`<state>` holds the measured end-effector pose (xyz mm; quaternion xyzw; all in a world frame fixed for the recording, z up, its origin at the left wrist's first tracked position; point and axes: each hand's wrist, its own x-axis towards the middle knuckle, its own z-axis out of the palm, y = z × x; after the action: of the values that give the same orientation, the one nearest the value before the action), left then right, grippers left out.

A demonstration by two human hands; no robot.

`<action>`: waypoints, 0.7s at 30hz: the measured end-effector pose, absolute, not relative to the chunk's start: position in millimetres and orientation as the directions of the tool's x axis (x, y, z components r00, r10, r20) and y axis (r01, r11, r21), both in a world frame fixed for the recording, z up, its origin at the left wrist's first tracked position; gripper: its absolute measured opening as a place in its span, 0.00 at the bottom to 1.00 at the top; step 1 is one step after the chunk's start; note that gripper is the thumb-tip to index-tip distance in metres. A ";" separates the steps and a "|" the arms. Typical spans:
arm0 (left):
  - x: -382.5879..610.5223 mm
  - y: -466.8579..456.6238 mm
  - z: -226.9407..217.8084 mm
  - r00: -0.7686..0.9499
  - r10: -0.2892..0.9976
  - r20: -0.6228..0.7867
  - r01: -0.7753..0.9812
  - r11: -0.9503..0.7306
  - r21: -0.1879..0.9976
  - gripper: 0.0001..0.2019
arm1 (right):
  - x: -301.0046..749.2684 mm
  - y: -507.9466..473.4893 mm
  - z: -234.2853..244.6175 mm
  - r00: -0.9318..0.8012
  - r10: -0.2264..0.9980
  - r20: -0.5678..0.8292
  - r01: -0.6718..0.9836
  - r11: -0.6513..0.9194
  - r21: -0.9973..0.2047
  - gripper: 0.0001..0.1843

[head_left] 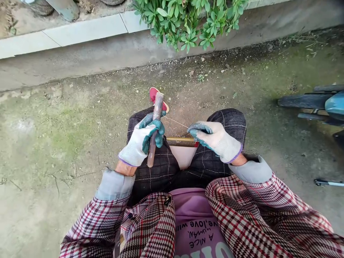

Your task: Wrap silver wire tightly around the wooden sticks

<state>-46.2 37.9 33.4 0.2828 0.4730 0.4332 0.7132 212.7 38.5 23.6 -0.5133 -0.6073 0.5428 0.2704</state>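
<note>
My left hand [143, 139], in a white glove with teal fingers, is closed round a brownish stick-like stalk [155, 122] that stands nearly upright over my left knee. My right hand [215, 138], gloved the same way, hovers over my right knee with its fingertips pinched together; what they hold, maybe a thin fibre, is too small to name. A thin yellow rod [178, 139] lies across my lap between the hands. I sit with dark checked trousers [161, 168] and a red plaid jacket.
A red shoe tip [153, 94] shows past my knee. Bare, mossy concrete ground [67, 125] lies all around. A low wall with a green plant [188, 21] runs along the back. A dark scooter part [317, 102] stands at the right edge.
</note>
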 end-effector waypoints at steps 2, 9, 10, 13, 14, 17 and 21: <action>-44.0 39.4 32.1 0.120 0.872 -0.474 -0.321 0.486 0.813 0.21 | 210.2 37.0 25.8 -0.366 0.904 -0.223 0.384 -0.071 -0.920 0.08; -38.8 42.6 35.9 0.090 0.865 -0.493 -0.302 0.495 0.815 0.22 | 202.3 26.5 41.8 -0.480 0.861 -0.170 0.509 0.115 -0.853 0.11; -38.1 42.0 36.5 0.116 0.864 -0.490 -0.306 0.501 0.810 0.23 | 202.2 24.5 43.7 -0.495 0.854 -0.159 0.514 0.140 -0.846 0.11; -33.5 38.2 35.3 0.132 0.870 -0.475 -0.248 0.493 0.834 0.23 | 204.6 18.3 49.8 -0.534 0.835 -0.135 0.521 0.200 -0.830 0.12; -31.3 36.5 33.8 0.114 0.877 -0.467 -0.192 0.481 0.856 0.23 | 205.9 16.4 52.2 -0.545 0.829 -0.126 0.526 0.221 -0.822 0.11; -24.8 31.8 25.2 0.093 0.892 -0.443 0.036 0.441 0.897 0.23 | 210.0 11.9 60.6 -0.567 0.820 -0.076 0.546 0.306 -0.780 0.11; -21.9 27.0 10.1 0.221 0.886 -0.406 0.142 0.383 0.913 0.21 | 217.9 14.1 70.8 -0.571 0.821 -0.016 0.602 0.406 -0.687 0.11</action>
<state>-21.9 27.0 10.1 0.4689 0.5485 0.2976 0.6250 217.9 14.1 70.8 -0.4328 -0.8220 0.3313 0.1649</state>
